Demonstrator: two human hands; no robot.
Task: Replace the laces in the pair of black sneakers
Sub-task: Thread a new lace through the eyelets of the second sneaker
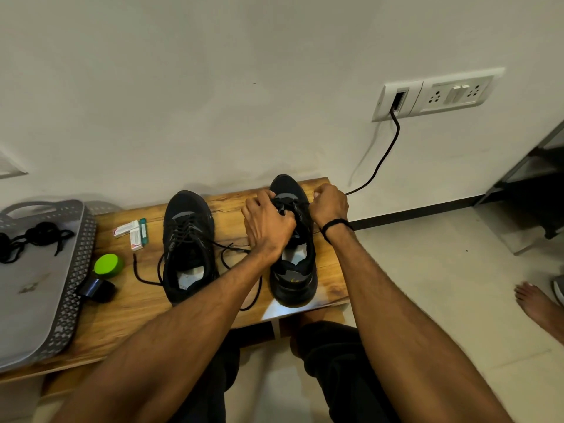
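Two black sneakers stand side by side on a low wooden table [146, 303], toes to the wall. The left sneaker [187, 245] is laced, its loose lace ends [143, 274] trailing over the table. Both my hands work at the eyelets of the right sneaker [293, 270]. My left hand [268, 224] curls over its tongue and grips the lace there. At the shoe's right edge near the toe, my right hand [329, 204] pinches the lace. A bundle of black laces [33, 239] lies in a grey tray [76, 285] at the left.
A green round lid [107, 264], a black tape roll [97, 289] and small cartons [131, 232] lie between the tray and the left sneaker. A black cable [384, 157] runs from the wall socket [433, 96] to the floor. A bare foot [537, 306] is at right.
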